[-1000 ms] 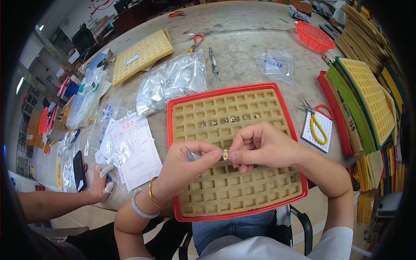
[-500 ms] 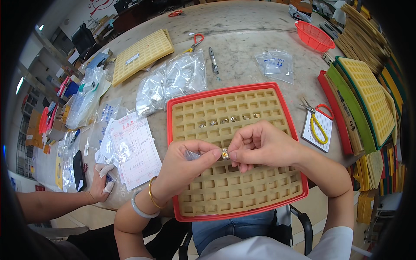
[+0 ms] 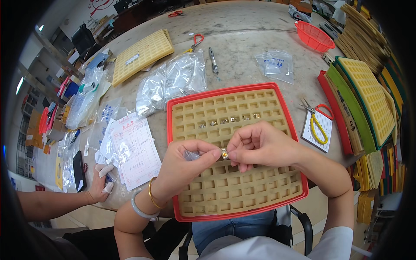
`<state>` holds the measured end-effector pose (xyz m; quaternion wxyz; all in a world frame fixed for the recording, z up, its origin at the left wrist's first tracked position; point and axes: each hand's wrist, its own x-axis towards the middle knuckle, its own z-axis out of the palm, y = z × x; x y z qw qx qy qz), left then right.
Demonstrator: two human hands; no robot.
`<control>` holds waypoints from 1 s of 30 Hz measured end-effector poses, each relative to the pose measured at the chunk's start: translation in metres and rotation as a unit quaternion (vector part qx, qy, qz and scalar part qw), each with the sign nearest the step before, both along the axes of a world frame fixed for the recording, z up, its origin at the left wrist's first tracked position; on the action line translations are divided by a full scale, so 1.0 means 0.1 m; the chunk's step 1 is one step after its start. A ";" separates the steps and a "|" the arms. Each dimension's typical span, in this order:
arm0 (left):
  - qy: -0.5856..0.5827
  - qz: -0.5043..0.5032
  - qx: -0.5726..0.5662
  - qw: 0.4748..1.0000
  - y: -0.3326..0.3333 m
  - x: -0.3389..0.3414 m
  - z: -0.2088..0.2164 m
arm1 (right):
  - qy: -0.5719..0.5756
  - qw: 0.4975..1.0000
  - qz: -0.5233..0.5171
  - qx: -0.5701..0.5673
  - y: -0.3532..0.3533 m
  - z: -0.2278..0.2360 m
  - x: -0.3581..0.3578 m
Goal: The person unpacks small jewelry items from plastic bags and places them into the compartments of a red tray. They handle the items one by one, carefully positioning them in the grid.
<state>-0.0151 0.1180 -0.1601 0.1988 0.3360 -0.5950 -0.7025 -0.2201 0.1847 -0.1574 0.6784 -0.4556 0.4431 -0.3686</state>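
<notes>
Both my hands meet above the middle of a red-rimmed tray [image 3: 170,125] with a tan grid of square pockets. Pinched between them is a small shiny gold and silver jewelry piece [image 3: 224,153], perhaps a ring; its exact kind is too small to tell. My left hand [image 3: 188,162] grips its left side and also has a clear plastic bag [image 3: 190,155] tucked in the palm. My right hand [image 3: 260,145] holds the other side with thumb and forefinger. Several small metal jewelry pieces [image 3: 224,121] sit in one row of pockets beyond my hands.
Silvery plastic bags [image 3: 186,73], a pen [image 3: 213,60] and pliers [image 3: 196,43] lie beyond the tray. Papers [image 3: 134,151] and a co-worker's hand [image 3: 102,184] are at left. Scissors [image 3: 318,123] rest on a notepad at right, beside stacked trays [image 3: 368,95]. A red basket [image 3: 315,37] stands far right.
My hands stay in nearly the same place; the small jewelry piece between my fingers has turned or shifted very slightly. The tray and the things around it have not moved.
</notes>
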 end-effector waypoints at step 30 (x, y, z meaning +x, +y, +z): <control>-0.003 0.054 -0.572 0.818 0.04 -0.01 -0.08 | -0.005 1.000 -0.005 -0.013 0.00 -0.02 -0.02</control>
